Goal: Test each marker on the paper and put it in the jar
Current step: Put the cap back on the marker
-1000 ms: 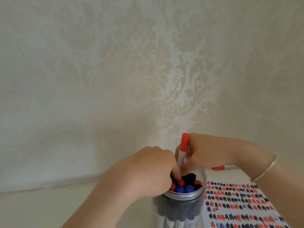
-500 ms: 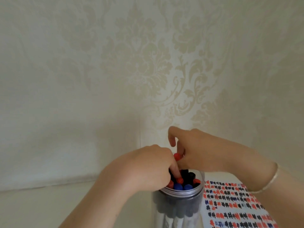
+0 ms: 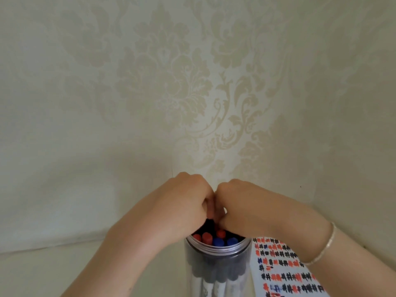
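Note:
A clear jar with a metal rim (image 3: pixel 216 248) stands at the bottom centre, packed with markers with red (image 3: pixel 206 236), blue (image 3: pixel 218 241) and black caps. My left hand (image 3: pixel 177 209) is curled over the jar's mouth. Its fingertips dip among the caps, and I see no marker in its grip. My right hand (image 3: pixel 250 209) is curled against it, fingertips down on a red-capped marker (image 3: pixel 220 233) sunk level with the others. The paper (image 3: pixel 285 275), covered in red, black and blue test marks, lies right of the jar.
A patterned beige wall rises close behind the jar and wraps round on the right. The pale tabletop (image 3: pixel 53 273) stretches left of the jar. A thin bracelet (image 3: pixel 321 251) sits on my right wrist, over the paper.
The red marker stood tall above the jar and has gone down into it. My right hand followed it down and now touches my left hand over the mouth.

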Demonstrator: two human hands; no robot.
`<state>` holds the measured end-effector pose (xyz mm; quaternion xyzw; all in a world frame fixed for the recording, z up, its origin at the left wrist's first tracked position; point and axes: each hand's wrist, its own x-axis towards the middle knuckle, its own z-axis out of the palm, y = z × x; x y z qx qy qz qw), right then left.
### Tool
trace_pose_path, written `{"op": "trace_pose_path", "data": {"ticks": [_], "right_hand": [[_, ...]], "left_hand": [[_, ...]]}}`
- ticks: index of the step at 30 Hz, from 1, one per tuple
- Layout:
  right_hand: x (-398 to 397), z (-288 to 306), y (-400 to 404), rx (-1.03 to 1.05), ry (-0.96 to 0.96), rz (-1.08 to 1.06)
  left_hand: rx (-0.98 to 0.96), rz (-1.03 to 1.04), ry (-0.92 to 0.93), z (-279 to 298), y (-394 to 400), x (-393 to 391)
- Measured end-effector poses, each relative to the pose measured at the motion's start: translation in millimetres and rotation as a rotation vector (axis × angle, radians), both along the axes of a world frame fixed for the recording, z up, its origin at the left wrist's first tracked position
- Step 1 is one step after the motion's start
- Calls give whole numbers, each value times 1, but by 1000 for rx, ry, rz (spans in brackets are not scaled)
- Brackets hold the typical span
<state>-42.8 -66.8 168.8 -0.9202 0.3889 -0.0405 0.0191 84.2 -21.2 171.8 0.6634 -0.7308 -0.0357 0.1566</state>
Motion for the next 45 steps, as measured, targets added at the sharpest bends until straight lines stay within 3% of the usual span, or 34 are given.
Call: {"op": "trace_pose_path", "data": {"ticks": [3, 5, 7, 9, 10, 12, 15, 18, 23, 25, 28, 31, 33, 36, 40, 43, 45], "right_hand": [[-5, 2, 0, 63, -28, 39], [-20, 9, -7, 244, -193, 60], [-41, 11, -26, 399, -667, 34], [-70, -13, -71, 343, -1170, -183], [-84, -34, -95, 216, -1210, -367], [-104, -86, -135, 71, -831, -626], [-120, -149, -162, 55, -334, -594], [-122, -168, -169, -181, -110, -475], [-118, -174, -177, -256, 72, -332], [-114, -164, -172, -263, -11, -240], [-109, -131, -154, -283, -381, -113], [-102, -78, -121, -68, -695, 4], [-99, -45, -95, 150, -756, 61], [-99, -13, -61, 274, -709, 62], [-103, 1, -24, 61, -557, -12], [-117, 0, -11, -261, -452, -158], [-131, -6, -8, -405, -567, -349]], "left_hand": [[59, 30, -10, 1, -3, -2], [101, 34, -28, 0, -4, -2], [77, 49, 6, 0, -6, -2], [-54, 71, 27, 2, -9, -6], [-133, 73, 19, 2, -10, -10], [-246, 33, 58, 3, -15, -22], [-235, -89, 175, 1, -27, -41], [-169, -145, 275, -7, -40, -49], [-49, -205, 312, -27, -47, -47], [0, -221, 292, -32, -48, -47], [-26, -212, 316, -32, -51, -47], [-211, -159, 285, -24, -53, -44], [-272, -148, 148, -17, -54, -44], [-105, -139, -60, -3, -51, -57], [-73, -172, -178, 9, -34, -79], [-186, -163, -305, 11, -13, -89], [-254, -153, -327, 9, 1, -93]]}}
